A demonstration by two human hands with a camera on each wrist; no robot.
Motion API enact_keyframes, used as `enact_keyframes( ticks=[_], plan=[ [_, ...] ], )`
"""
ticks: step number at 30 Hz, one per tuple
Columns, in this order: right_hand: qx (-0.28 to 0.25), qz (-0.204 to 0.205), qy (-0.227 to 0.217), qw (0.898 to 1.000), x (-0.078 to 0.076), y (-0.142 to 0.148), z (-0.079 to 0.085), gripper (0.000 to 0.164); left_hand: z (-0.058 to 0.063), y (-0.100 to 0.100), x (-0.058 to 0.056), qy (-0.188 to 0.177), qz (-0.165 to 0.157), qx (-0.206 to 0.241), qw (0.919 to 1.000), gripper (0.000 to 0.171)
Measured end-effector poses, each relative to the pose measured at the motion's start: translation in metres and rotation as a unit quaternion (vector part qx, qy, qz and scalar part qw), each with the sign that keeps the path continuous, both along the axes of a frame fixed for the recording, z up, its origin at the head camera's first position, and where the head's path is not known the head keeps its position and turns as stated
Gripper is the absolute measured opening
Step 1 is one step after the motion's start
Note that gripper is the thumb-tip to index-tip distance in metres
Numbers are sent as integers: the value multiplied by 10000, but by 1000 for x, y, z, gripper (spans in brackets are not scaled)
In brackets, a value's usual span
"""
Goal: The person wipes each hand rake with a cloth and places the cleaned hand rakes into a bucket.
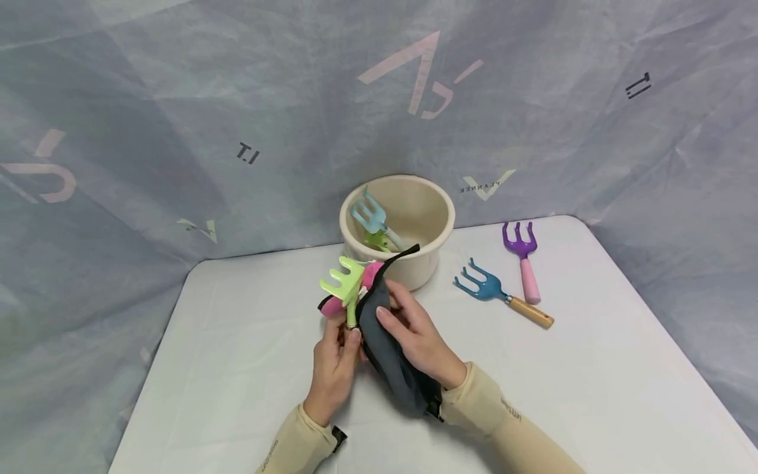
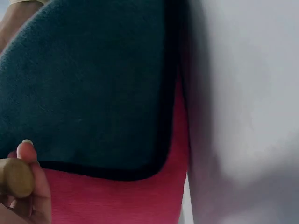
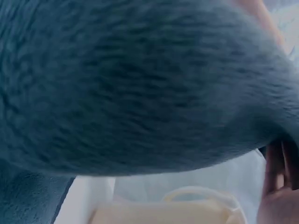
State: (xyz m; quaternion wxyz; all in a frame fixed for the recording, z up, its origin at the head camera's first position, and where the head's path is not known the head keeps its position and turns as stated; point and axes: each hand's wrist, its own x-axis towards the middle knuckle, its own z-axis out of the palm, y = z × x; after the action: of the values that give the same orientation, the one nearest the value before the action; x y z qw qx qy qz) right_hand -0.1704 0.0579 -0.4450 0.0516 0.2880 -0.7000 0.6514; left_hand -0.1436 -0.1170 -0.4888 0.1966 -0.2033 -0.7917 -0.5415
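Left hand curls round the handle of the green hand fork, tines pointing away, likely keeping the head exposed. Right hand pinches the grey-and-pink cloth beside it, probably controlling the fold. Cream pot sits just beyond both.

A lime-green fork lies against a folded grey and pink cloth
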Motion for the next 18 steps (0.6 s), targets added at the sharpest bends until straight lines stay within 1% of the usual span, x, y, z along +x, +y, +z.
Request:
enact_keyframes(
  ticks=[3,5,6,7,8,10,12,14,16,18],
  plan=[
    [137,81,-305,9994,-2,-1,-2,32,1,1,-1,54,39,-5,10000,29],
    [158,225,-450,9986,-3,-2,-3,25,9,3,1,108,105,-117,9998,28],
    [164,303,-549,9979,-3,-2,-4,21,9,4,1,120,147,-179,9997,27],
    [165,359,-565,9976,-3,-3,-4,19,9,4,1,147,164,-233,9995,26],
    [173,386,-553,9976,-3,-3,-5,19,8,3,0,101,167,-287,9994,25],
    [162,381,-504,9979,-4,-3,-7,22,7,1,-1,11,125,-302,9995,22],
    [137,289,-443,9985,-4,-3,-7,26,0,-2,-5,-88,15,-160,9998,21],
    [52,212,-417,9989,-3,-1,-7,30,2,-3,-5,-195,-71,20,9998,23],
    [-88,286,-496,9983,-2,0,-7,33,3,-4,-4,-200,-65,201,9996,25],
    [-177,521,-644,9964,-2,0,-7,37,2,-5,-4,-164,-27,271,9995,29]
  ],
)
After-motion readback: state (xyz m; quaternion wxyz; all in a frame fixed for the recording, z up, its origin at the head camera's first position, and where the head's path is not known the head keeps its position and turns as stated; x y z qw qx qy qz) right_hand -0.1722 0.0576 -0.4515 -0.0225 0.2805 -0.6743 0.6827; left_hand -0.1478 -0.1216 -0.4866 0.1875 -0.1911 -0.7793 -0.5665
